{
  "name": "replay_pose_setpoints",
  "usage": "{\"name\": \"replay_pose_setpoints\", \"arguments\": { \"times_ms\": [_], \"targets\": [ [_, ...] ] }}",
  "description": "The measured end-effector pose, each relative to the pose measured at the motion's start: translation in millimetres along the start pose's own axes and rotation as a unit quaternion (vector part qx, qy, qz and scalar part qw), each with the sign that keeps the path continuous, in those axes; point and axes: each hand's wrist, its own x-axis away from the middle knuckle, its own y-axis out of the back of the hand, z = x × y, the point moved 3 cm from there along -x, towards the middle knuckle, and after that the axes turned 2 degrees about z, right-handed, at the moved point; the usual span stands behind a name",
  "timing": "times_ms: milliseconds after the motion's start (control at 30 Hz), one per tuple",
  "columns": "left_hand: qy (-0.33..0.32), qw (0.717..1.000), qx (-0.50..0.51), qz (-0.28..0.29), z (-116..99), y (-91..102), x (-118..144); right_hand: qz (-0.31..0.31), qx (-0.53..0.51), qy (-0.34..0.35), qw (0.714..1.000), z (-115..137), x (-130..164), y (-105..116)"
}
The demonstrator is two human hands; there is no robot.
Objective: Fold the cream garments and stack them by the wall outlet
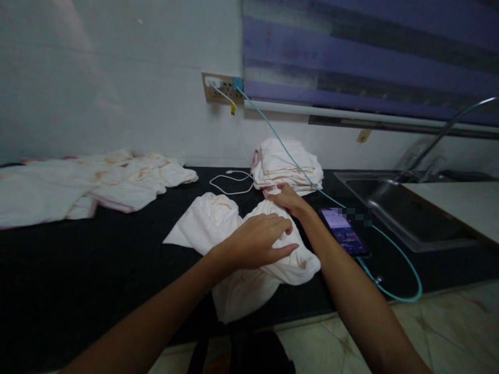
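Note:
A crumpled white cloth [218,218] lies bunched on the black counter in front of me. Over its middle, my left hand [261,239] rests with fingers loosely bent and the thumb stretched apart; it looks open. At the cloth's far end, my right hand [286,198] is closed on a gathered part that has a reddish edge. The right fingertips are partly hidden. Just behind that hand stands a folded stack of white cloths [288,161], close to it.
More loose white cloths [117,182] lie spread at the left. A lit phone [345,231] with a teal cable [413,270] is right of my right forearm. A white cable [230,192] lies behind the cloth. The sink [384,197] is at the right, the counter edge nearest me.

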Motion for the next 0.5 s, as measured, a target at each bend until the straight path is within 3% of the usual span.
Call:
{"name": "replay_pose_setpoints", "arguments": {
  "times_ms": [67, 133, 267, 400, 500],
  "targets": [
    [-0.043, 0.999, -0.004, 0.01, -7, -5.6, 2, 0.015, 0.01, 0.022, 1.0, 2, 0, -3],
    [-0.101, 0.993, 0.034, 0.059, -23, -16.3, 6, 0.003, 0.033, 0.055, 0.998, 3, -1, -5],
    [-0.229, 0.951, 0.141, 0.154, -62, -40.3, 15, -0.057, 0.099, 0.122, 0.986, 7, -2, -6],
    [-0.324, 0.933, 0.093, 0.126, -74, -54.6, 16, -0.092, 0.229, 0.191, 0.95, 16, 9, -7],
    [-0.296, 0.95, 0.009, 0.099, -63, -62.1, 12, -0.127, 0.284, 0.114, 0.943, 17, 16, -1]
  ]
}}
